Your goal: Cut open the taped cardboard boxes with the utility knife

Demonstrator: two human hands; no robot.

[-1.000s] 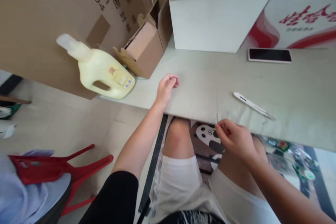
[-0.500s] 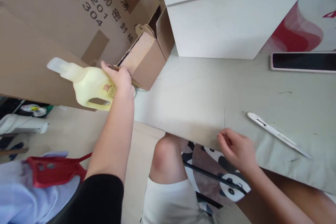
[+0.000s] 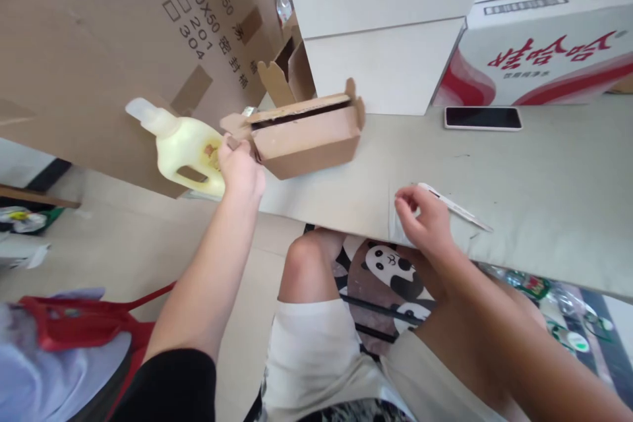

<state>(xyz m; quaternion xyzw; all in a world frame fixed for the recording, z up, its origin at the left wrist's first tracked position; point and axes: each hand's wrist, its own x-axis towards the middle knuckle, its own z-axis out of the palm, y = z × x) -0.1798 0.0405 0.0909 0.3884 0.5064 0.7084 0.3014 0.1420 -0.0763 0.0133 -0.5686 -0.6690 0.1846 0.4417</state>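
My left hand (image 3: 241, 168) is closed on the left end flap of a small brown cardboard box (image 3: 309, 138). The box lies tilted at the table's left side, its end flaps sticking out. Beside this hand stands a pale yellow detergent bottle (image 3: 190, 151) with a whitish cap and a side handle, partly hidden by my fingers. My right hand (image 3: 422, 214) hovers at the front of the table with fingers loosely curled in and nothing visible in them. Just behind it lies a slim white craft knife (image 3: 459, 208), its near end partly covered.
Behind the box stands another open cardboard box (image 3: 291, 76), with a water bottle (image 3: 282, 5) beyond. A large cardboard sheet (image 3: 123, 46) rises on the left. White cartons (image 3: 376, 72) line the back, and a phone (image 3: 482, 118) lies before a red-and-white carton (image 3: 544, 59).
The small box has swung to the right, its long side now turned across the table, with my left hand still at its end. The whole view has shifted, showing more table on the right.
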